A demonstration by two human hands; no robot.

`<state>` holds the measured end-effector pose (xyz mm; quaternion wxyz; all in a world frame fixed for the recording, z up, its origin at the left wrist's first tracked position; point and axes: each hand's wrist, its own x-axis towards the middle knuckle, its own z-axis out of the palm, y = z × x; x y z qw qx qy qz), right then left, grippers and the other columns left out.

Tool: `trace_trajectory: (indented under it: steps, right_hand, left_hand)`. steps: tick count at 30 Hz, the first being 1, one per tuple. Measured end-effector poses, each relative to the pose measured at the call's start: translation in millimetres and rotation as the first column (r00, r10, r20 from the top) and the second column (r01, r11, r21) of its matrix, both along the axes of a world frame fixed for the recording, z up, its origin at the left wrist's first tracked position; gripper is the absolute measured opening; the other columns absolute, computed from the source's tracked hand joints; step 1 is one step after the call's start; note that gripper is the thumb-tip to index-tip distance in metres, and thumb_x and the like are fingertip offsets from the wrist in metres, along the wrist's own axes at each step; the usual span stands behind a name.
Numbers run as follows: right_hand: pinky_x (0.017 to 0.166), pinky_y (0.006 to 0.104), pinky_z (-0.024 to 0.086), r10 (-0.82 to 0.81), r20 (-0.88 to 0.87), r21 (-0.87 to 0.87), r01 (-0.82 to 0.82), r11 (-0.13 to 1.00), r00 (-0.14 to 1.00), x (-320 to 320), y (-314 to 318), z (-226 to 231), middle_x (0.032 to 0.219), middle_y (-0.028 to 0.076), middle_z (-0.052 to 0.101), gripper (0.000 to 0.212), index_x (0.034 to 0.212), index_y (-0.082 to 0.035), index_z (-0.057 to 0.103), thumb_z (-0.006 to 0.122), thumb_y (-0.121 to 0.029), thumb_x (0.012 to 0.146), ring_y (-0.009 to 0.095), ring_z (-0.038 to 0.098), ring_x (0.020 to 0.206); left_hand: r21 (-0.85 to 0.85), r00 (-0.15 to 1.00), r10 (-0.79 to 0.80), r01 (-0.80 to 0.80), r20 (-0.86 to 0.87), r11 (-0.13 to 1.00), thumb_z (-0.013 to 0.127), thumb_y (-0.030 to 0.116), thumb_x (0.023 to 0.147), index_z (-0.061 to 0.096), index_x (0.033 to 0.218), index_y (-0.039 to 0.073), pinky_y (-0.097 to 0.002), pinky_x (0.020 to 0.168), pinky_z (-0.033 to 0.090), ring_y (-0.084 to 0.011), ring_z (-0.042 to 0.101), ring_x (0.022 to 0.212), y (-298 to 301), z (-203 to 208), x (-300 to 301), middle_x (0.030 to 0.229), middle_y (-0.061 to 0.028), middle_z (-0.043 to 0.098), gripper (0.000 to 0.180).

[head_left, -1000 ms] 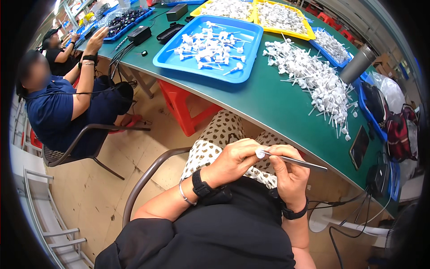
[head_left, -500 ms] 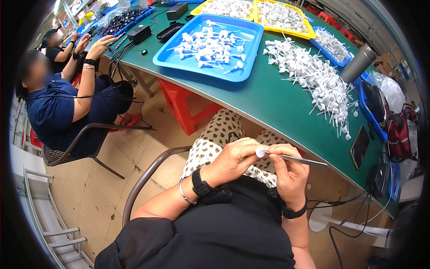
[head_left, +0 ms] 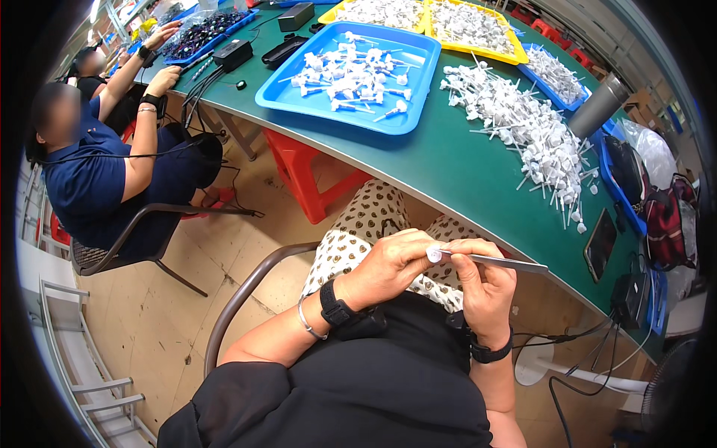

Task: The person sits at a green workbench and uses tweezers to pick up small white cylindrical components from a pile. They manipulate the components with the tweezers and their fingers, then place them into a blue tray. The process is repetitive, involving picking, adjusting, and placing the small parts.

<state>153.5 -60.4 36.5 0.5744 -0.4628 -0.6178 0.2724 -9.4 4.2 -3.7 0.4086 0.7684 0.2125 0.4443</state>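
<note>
Farther out than before, a co-worker's hand (head_left: 161, 34) now reaches toward dark parts (head_left: 200, 36). Above the lap, the left hand's (head_left: 390, 267) grip pinches closed on a small white piece (head_left: 434, 254); the right hand's (head_left: 487, 290) grip closes around a slim metal tool (head_left: 519, 264), its tip at the piece. Similar pieces (head_left: 526, 131) heap on the counter (head_left: 429, 175).

Grn tbl (head_left: 437, 168), blu tray (head_left: 299, 110), wht pcs (head_left: 526, 134), phone (head_left: 600, 246)

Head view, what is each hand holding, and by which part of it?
The left hand pinches a small white part beside its exposed round face. The right hand grips a slim metal tool near its tip, other end free.
</note>
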Motion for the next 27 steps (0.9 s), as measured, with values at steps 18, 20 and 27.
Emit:
trace_trajectory:
  steps: [18,20,27]
  right_hand:
    - [0.066,0.032,0.053,0.012,0.233,0.144,-0.047,0.989,0.972,2,7,4,0.088,0.01,0.07,0.009,0.095,0.0,0.067,0.07,0.002,0.086,0.024,0.065,0.075]
    - [0.065,0.0324,0.053,0.008,0.267,0.146,-0.049,0.988,0.964,2,6,5,0.088,0.01,0.07,0.01,0.094,-0.001,0.067,0.07,0.002,0.086,0.024,0.065,0.075]
    - [0.07,0.0337,0.054,0.032,0.395,0.178,-0.11,0.978,0.918,3,5,18,0.091,0.01,0.07,0.012,0.096,0.0,0.066,0.07,0.002,0.085,0.026,0.067,0.08]
  left_hand:
    - [0.005,0.998,-0.063,0.063,-0.024,0.998,0.065,0.004,0.091,0.067,0.099,0.002,-0.0385,0.073,0.05,-0.0296,0.06,0.081,2,0,-2,0.084,-0.0101,0.063,0.008]
    - [-0.006,0.997,-0.071,0.071,-0.037,0.997,0.065,0.004,0.091,0.066,0.097,0.002,-0.0385,0.073,0.05,-0.03,0.06,0.081,2,-1,-2,0.084,-0.0101,0.063,0.006]
    - [-0.064,0.99,-0.108,0.102,-0.092,0.993,0.066,0.005,0.091,0.067,0.101,0.0,-0.0366,0.072,0.05,-0.0271,0.061,0.081,4,-4,-4,0.087,-0.0105,0.064,0.011]
